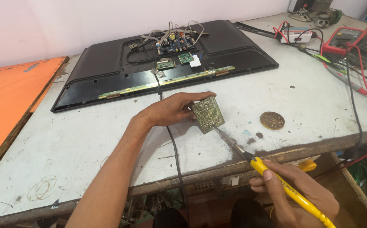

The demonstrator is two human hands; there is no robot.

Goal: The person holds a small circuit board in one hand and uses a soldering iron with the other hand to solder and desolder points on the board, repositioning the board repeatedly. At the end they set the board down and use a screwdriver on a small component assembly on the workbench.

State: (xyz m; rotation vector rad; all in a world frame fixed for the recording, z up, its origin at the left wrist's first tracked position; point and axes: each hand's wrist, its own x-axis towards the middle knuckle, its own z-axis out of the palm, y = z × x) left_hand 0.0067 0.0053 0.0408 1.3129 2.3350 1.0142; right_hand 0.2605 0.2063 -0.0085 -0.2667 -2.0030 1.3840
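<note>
Yellow soldering iron (pixel 291 188) in right hand (pixel 295 194); left hand (pixel 173 110) tilts circuit board (pixel 208 114).

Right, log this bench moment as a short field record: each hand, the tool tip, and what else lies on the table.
left hand: left hand holds a small green printed circuit board tilted on edge on the worn white table
right hand: right hand grips a yellow-handled soldering iron
tool tip: the iron's metal tip meets the board's lower edge
behind: black flat television back panel lying flat, with boards and ribbon cables on it
right of board: round brownish tin
far right: red multimeter with red and black leads
</note>
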